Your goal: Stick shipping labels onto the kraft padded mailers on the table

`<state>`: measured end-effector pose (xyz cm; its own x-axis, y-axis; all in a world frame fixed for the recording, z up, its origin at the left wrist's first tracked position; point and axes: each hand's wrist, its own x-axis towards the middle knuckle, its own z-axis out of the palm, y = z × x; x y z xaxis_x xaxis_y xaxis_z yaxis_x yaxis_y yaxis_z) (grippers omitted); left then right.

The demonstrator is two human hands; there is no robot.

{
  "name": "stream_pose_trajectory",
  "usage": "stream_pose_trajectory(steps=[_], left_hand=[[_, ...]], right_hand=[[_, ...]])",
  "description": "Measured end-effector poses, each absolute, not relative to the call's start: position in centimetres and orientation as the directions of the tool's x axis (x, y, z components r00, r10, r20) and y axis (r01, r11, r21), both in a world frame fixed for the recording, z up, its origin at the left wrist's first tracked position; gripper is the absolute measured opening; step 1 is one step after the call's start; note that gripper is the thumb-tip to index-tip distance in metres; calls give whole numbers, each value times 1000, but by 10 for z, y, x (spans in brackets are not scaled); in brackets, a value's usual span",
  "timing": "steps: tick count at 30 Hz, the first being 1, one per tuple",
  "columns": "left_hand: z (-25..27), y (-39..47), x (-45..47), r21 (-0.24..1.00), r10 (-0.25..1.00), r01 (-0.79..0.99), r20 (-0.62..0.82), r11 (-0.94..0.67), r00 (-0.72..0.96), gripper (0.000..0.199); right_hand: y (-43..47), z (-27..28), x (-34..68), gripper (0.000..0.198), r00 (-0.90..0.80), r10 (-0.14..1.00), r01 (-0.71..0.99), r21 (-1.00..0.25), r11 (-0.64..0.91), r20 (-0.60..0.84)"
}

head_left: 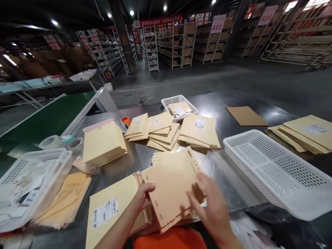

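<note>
My left hand [143,196] grips the left edge of a stack of tan padded envelopes [169,186] lying near the table's front edge. My right hand [211,205], blurred, has its fingers on the stack's right edge near the lower corner. Under my left forearm lies a larger tan envelope with a white shipping label [109,209]. Further back sit more envelope piles: a thick unlabelled stack [103,142] at left, a fanned labelled group [155,130] in the middle and another pile [199,130] to its right.
An empty white perforated basket [275,169] stands at right, a small basket with envelopes [178,106] at the back, a basket of papers [28,183] at left. Tape rolls [55,141], an orange tape roll [126,121], a green conveyor [44,119], warehouse shelving behind.
</note>
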<state>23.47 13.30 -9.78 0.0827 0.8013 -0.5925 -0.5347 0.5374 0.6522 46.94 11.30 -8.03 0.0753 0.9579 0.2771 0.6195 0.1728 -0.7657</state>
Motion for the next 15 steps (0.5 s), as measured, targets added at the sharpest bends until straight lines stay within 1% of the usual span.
stream_pose_trajectory(steps=[1, 2, 3, 4, 5, 6, 7, 8, 10, 12, 13, 15], left_hand=[[-99, 131, 224, 651, 794, -513, -597, 560, 109, 35], [-100, 128, 216, 655, 793, -489, -594, 576, 136, 35], [-102, 126, 212, 665, 795, -465, -585, 584, 162, 34], [-105, 123, 210, 676, 796, -437, -575, 594, 192, 34], [-109, 121, 211, 682, 790, -408, -572, 608, 222, 33], [-114, 120, 215, 680, 778, -382, -577, 626, 249, 34], [-121, 119, 220, 669, 760, -364, -590, 649, 272, 35], [-130, 119, 226, 656, 749, -363, -606, 661, 269, 36], [-150, 119, 238, 649, 751, -400, -632, 647, 190, 35], [-172, 118, 249, 669, 763, -440, -644, 599, 58, 37], [-183, 118, 252, 679, 763, -453, -646, 577, 3, 41], [-202, 116, 257, 700, 766, -450, -640, 555, -51, 53]], right_hand=[[124, -79, 487, 73, 177, 957, 619, -782, 73, 230], [133, -83, 503, 88, 222, 969, 549, -835, -34, 106], [139, -91, 516, 97, 174, 982, 429, -891, -148, -80], [142, -103, 526, 99, 22, 961, 275, -922, -273, -277], [141, -116, 531, 94, -183, 887, 118, -905, -408, -424], [138, -130, 532, 83, -367, 789, -4, -847, -532, -493], [132, -143, 531, 72, -476, 713, -91, -777, -623, -515], [125, -156, 527, 62, -505, 679, -159, -716, -680, -533], [114, -177, 516, 51, -424, 687, -261, -647, -716, -590], [110, -195, 505, 48, -323, 720, -300, -655, -693, -614], [112, -204, 500, 48, -277, 738, -291, -678, -675, -616], [118, -223, 495, 50, -178, 775, -249, -734, -631, -606]])
